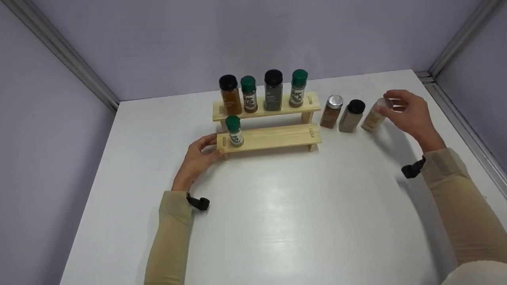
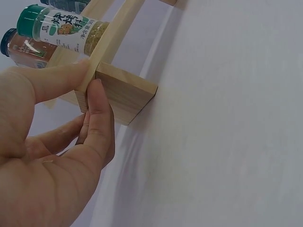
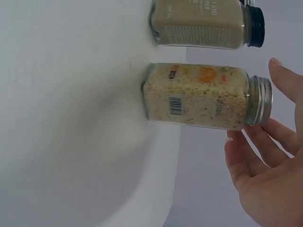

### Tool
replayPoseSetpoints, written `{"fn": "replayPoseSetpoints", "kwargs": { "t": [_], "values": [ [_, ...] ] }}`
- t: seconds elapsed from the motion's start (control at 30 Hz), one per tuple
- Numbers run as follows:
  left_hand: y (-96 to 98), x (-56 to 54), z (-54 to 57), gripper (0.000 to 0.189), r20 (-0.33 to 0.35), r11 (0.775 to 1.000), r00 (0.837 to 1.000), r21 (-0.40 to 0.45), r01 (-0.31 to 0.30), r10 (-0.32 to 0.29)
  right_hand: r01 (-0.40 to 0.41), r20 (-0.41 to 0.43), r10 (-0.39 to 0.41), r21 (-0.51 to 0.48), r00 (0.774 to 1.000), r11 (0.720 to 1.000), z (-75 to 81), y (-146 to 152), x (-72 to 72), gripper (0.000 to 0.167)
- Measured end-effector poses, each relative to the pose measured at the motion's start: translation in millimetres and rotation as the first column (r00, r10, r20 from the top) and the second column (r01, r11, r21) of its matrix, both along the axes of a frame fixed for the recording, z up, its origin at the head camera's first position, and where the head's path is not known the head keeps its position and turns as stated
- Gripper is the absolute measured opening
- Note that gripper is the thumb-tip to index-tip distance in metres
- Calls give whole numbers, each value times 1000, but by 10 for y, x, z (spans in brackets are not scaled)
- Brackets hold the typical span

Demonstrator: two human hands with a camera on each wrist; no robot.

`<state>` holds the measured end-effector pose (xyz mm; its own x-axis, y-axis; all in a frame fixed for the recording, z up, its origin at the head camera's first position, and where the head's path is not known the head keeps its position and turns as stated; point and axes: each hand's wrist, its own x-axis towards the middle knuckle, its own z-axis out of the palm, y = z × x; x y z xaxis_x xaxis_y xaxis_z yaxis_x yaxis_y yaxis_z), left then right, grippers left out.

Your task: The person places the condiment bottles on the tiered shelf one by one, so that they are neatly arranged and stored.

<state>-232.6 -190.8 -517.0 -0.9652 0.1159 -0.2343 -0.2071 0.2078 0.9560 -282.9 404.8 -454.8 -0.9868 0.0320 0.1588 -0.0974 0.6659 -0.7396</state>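
Note:
My left hand (image 1: 199, 156) pinches the left end of a low wooden shelf (image 1: 273, 137). In the left wrist view, the thumb lies on top and the fingers below, beside the end leg. A green-capped spice jar (image 1: 235, 134) stands on that shelf near the hand. At the right, my right hand (image 1: 410, 113) is around the silver lid of a square glass jar of pale granules (image 3: 196, 97). The right wrist view shows the thumb beside the lid with a gap, and the fingertips close to the jar's neck and shoulder. This jar stands upright on the table.
Behind the low shelf, a taller wooden shelf (image 1: 261, 111) carries several black- and green-capped jars. Between the shelves and my right hand stand a silver-lidded reddish jar (image 1: 330, 114) and a black-capped grey-beige jar (image 1: 349, 120). A wall (image 1: 253, 47) borders the white table (image 1: 253, 221) at the back.

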Motion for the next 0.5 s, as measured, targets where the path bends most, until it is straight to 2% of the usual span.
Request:
{"fn": "replayPoseSetpoints", "kwargs": {
  "t": [0.33, 0.5],
  "values": [
    [-1, 3, 2, 65, -15, 999, 1000, 32, 11, -10, 49, 52, -46, -62, 998, 997, -244, -60, 42, 72],
    [-5, -3, -1, 66, -3, 1000, 1000, 24, 9, -9, 70, 58, -64, -116, 996, 991, -388, -56, 58, 64]
  ]
}}
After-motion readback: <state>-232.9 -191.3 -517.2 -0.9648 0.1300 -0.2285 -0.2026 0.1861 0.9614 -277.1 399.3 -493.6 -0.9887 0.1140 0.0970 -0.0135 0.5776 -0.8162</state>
